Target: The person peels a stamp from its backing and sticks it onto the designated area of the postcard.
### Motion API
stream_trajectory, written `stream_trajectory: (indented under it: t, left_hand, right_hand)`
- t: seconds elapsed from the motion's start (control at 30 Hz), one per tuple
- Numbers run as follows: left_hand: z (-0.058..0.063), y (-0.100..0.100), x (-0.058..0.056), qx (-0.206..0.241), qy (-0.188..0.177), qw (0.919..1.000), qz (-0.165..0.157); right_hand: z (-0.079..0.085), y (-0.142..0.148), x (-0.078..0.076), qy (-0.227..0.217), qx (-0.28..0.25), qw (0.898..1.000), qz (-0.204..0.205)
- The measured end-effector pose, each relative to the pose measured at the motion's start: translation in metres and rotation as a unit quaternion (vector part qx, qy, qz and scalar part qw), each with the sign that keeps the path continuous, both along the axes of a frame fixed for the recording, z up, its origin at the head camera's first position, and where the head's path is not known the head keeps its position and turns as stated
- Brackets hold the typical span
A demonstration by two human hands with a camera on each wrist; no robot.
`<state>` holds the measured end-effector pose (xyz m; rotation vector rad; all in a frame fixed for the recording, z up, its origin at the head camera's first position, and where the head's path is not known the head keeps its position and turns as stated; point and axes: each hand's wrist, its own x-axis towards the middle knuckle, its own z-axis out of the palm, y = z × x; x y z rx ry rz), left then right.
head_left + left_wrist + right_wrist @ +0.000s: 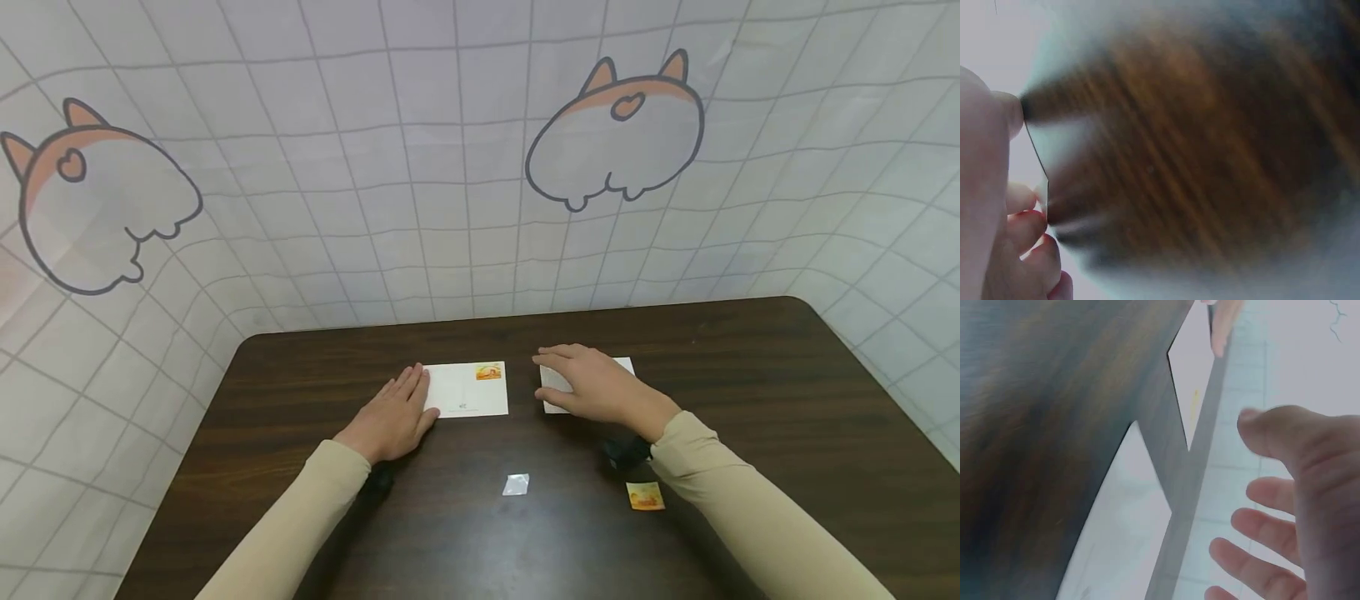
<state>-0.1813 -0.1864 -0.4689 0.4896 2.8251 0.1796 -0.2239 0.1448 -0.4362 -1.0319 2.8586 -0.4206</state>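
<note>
A white envelope or postcard (pixel 465 398) with an orange-yellow stamp (pixel 489 372) in its upper right corner lies flat on the table. My left hand (pixel 395 412) rests at its left end, fingers extended and thumb near the lower edge. The left wrist view shows the fingers (pixel 1029 231) touching the paper's edge. To the right, a second white envelope or postcard (pixel 1122 519) lies partly hidden under my right hand (pixel 600 387) in the head view. That hand is raised above it, fingers spread and holding nothing.
Nearer me on the dark wooden table (pixel 420 533) lie a small whitish, shiny square (pixel 516 485) and a loose orange-yellow stamp (pixel 646 497), the latter beside the right forearm. A white gridded curtain (pixel 420 250) with cartoon drawings hangs behind the table.
</note>
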Motion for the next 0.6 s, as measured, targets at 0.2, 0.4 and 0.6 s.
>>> stream_trajectory:
  t: [0.2, 0.4, 0.6]
  left_hand:
    - [0.0, -0.001, 0.0, 0.007, 0.005, 1.0, 0.0]
    - [-0.002, -0.004, 0.003, 0.014, 0.012, 0.9998, -0.007]
    - [-0.001, -0.005, 0.007, 0.026, 0.017, 0.9994, -0.016]
  right_hand:
    - [-0.007, 0.027, 0.014, 0.007, -0.074, 0.996, -0.047]
    - [-0.013, 0.048, 0.028, 0.009, -0.11, 0.992, -0.054]
    - [-0.012, 0.063, 0.041, -0.004, -0.133, 0.989, -0.068]
